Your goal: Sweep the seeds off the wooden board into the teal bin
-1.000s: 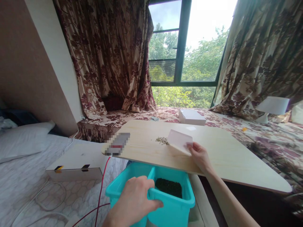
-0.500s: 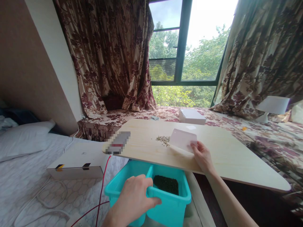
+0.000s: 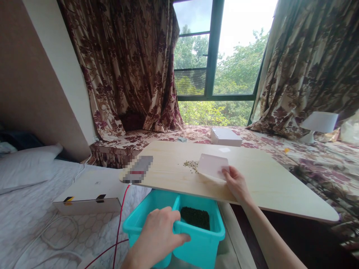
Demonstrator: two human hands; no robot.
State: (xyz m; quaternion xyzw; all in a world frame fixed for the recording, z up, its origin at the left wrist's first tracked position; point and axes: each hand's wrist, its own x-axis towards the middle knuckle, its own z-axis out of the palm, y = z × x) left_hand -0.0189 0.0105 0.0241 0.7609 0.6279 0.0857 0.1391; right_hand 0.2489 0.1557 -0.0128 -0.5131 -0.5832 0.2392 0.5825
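Observation:
My right hand (image 3: 237, 183) pinches a pale, translucent plastic scraper (image 3: 213, 165) by its right end, thumb on top. Its left edge meets a small scattered heap of greenish-brown bits (image 3: 190, 164) on the light wooden tabletop (image 3: 269, 179); I cannot tell exactly what the bits are. Below the table's near edge stands a teal two-compartment bin (image 3: 196, 246). My left hand (image 3: 162, 231) is closed over the bin's middle divider at the near rim. Dark, crumbly material (image 3: 195, 218) lies in the right compartment. My left hand hides part of the left compartment.
A blurred grey device (image 3: 138, 169) lies on the table's left end, with a red cable (image 3: 120, 220) hanging from it. A white carton (image 3: 89, 190) rests on the bed at left. Another white box (image 3: 226, 136) and a lamp (image 3: 319, 122) stand on the window ledge.
The scraper shifted slightly right, then came back left to the heap's edge. My left hand keeps its hold on the bin, which sits slightly farther left in view.

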